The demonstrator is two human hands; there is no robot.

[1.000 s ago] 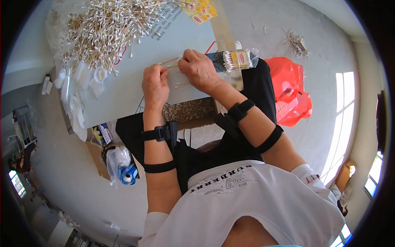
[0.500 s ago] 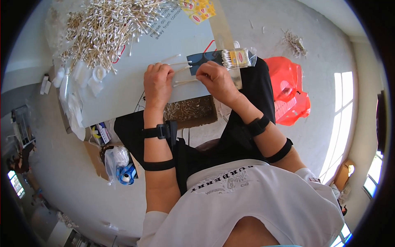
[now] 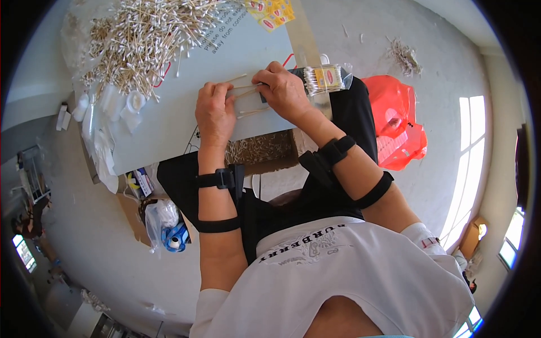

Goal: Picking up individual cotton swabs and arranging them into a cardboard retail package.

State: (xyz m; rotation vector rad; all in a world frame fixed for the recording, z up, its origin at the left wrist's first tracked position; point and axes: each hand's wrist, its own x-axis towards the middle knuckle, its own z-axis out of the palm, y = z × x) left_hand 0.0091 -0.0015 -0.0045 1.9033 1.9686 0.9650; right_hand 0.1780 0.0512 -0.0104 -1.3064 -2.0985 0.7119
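Several cotton swabs (image 3: 244, 93) stretch between my two hands above the grey tabletop (image 3: 169, 121). My left hand (image 3: 215, 112) has its fingers curled in at the swabs' left ends. At their right ends my right hand (image 3: 280, 92) pinches with thumb and forefinger. More loose swabs (image 3: 255, 112) lie just below, on the tabletop near its front edge. Right of my right hand is a clear bag packed with cotton swabs (image 3: 311, 80), a yellow label (image 3: 328, 76) showing on it. A dark strip (image 3: 297, 74) is partly covered by my right hand.
A large heap of cotton swabs (image 3: 146, 45) covers the far left, with yellow labels (image 3: 275, 12) at the back. White rolls and plastic (image 3: 134, 102) sit at the left edge. Below the front edge is a cardboard box of swabs (image 3: 276, 168); a red plastic bag (image 3: 397, 112) lies right.
My right hand has shifted left and slightly away from me, closer to my left hand, onto the swabs' right ends. My left hand has barely moved.
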